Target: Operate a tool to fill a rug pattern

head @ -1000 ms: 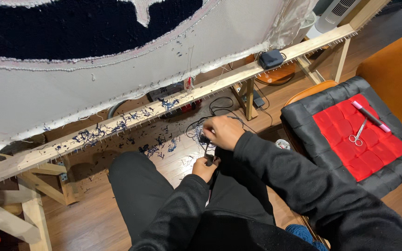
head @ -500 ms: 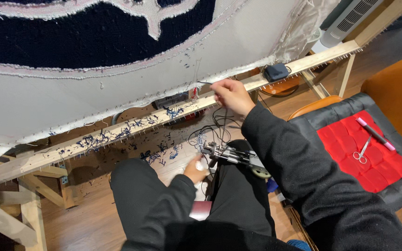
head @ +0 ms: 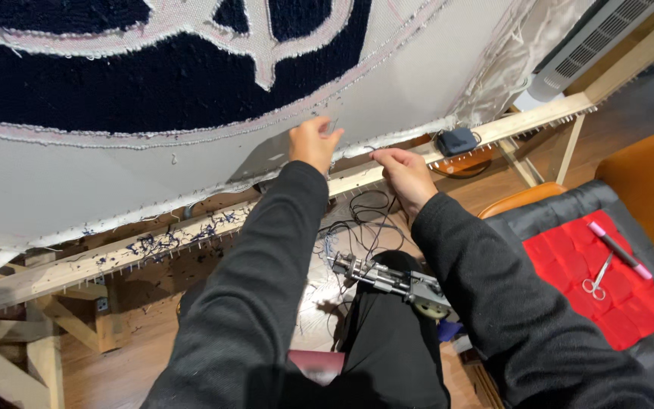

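Note:
My left hand [head: 312, 144] is raised to the grey backing cloth [head: 115, 182], just under the dark blue tufted area [head: 115, 91]. Its fingertips pinch a thin strand of yarn against the cloth. My right hand [head: 404, 173] is a little lower and to the right, beside the wooden frame rail [head: 493, 130], and its fingers pinch the same thin yarn. A metal tufting gun [head: 387, 279] lies across my lap with neither hand on it. Dark cables [head: 365, 212] trail on the floor behind it.
To my right, a black quilted seat [head: 539, 220] carries a red pad [head: 599, 280] with small scissors [head: 596, 280] and a pink pen [head: 618, 250]. An orange chair [head: 652, 182] stands behind it. A dark pouch [head: 456, 141] sits on the rail, and yarn scraps [head: 153, 244] lie along it.
Both hands have moved up from my lap to the cloth. My left hand has let go of the tufting gun, which now rests on my legs. The view has tilted upward.

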